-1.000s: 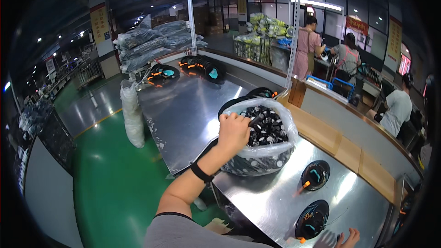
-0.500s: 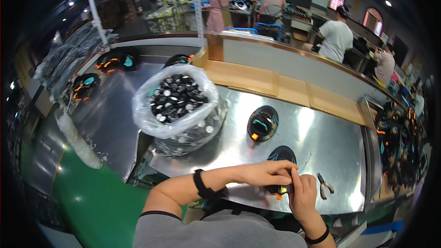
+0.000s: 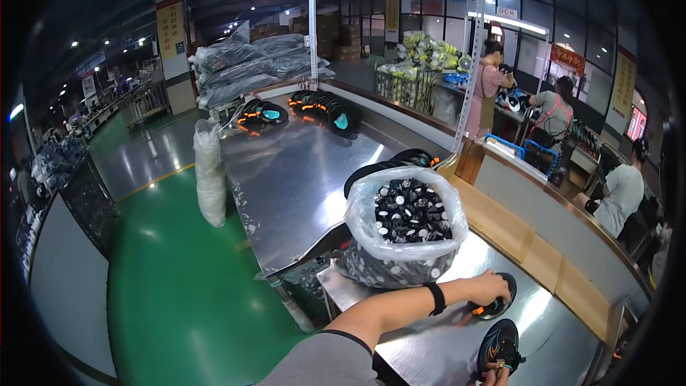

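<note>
My left hand reaches across the metal table, its fingers curled over a black shoe with orange trim. The hand hides much of that shoe. Nearer me lies a second black shoe with thin teal and orange lines. At its end my right hand shows only its fingertips, pinched at the shoe's dark upper beside a small yellowish bit. The frame's lower rim cuts off the rest of that hand. Beside my left forearm stands a clear plastic bag, open at the top, full of small black and white round pieces.
More black shoes sit in rows at the left table's far end; others lie behind the bag. A wrapped white roll stands by the table on the green floor. A wooden ledge borders the table. People work beyond it.
My view has swung to the left. My left hand has left the near shoe and now rests on the farther one. My right hand stays at the near shoe. The pliers are out of view.
</note>
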The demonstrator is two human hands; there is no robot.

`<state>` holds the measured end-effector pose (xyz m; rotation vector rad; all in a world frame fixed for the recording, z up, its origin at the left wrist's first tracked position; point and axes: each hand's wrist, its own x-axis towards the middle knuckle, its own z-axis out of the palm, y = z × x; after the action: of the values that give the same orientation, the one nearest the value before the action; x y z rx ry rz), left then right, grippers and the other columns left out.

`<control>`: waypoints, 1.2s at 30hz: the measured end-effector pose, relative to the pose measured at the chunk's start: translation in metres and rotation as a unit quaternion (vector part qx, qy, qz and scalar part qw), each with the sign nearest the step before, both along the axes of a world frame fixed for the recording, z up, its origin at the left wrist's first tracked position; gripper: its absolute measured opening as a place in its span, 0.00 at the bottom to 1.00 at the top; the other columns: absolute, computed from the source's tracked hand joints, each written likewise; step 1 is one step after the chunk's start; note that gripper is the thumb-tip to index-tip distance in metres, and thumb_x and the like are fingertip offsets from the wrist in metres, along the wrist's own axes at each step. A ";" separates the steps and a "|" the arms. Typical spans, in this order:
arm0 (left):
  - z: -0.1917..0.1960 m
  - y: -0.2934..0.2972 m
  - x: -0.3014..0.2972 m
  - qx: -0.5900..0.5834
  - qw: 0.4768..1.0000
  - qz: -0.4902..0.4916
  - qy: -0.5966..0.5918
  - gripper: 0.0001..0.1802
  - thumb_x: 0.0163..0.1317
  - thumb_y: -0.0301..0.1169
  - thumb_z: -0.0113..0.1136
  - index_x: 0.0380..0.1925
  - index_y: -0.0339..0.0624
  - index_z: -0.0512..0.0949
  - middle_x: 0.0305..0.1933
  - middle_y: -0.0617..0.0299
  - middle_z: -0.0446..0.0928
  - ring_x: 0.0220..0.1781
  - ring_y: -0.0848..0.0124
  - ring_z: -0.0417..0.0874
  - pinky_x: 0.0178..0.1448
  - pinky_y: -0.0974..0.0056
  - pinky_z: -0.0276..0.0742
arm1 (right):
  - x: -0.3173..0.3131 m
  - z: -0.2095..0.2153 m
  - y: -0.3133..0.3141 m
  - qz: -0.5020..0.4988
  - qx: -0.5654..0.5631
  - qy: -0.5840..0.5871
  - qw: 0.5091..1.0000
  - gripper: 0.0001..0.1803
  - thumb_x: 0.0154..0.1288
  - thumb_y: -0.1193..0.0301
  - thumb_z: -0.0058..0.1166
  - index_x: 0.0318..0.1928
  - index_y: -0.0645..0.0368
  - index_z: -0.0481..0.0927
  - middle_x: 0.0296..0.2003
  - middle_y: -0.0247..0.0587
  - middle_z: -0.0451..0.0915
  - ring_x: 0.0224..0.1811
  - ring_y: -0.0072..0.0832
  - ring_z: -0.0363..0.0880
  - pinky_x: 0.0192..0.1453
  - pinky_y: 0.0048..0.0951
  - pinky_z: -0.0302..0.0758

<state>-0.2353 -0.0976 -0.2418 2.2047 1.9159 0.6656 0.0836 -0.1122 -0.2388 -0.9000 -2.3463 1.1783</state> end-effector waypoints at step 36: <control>0.052 -0.129 0.121 -0.192 0.558 -0.035 -0.807 0.12 0.68 0.32 0.51 0.47 0.36 0.73 0.44 0.56 0.78 0.37 0.74 0.81 0.39 0.73 0.75 | 0.007 0.038 -0.049 0.062 -0.260 0.171 0.948 0.17 0.74 0.64 0.39 0.55 0.62 0.66 0.31 0.39 0.73 0.27 0.18 0.66 0.35 0.19 0.66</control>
<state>-0.1143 -0.2266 -0.1900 0.5318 0.6980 1.3132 0.0904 -0.1610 -0.2008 -0.6318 -1.8614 1.8880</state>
